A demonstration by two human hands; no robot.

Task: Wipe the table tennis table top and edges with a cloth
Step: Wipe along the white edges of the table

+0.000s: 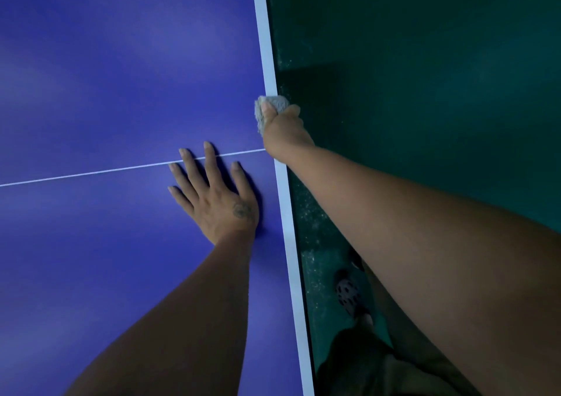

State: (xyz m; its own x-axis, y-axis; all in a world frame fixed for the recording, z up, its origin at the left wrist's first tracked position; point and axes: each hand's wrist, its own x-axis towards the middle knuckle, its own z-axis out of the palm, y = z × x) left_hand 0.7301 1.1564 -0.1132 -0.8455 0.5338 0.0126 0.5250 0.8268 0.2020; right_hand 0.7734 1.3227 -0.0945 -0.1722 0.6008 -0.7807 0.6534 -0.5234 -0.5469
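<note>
"Looking beyond the blue table top [91,61], saw what?"

"Saw dark green floor [425,61] past the white edge stripe [270,61], a spotted shoe [349,294] low down — and part of that stripe hidden under the right forearm [394,213]."

"And the hands?"

"Found the left hand [218,201] pressed flat on the top, fingers [209,156] spread across the thin centre line [91,173]. Found the right hand [283,131] curled round a grey cloth [277,102] — held against the table's edge."

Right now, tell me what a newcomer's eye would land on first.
The glossy blue table tennis table top fills the left, bordered by its white edge stripe. At that edge, the right hand grips a crumpled grey cloth; the left hand rests flat with fingers across the thin white line.
</note>
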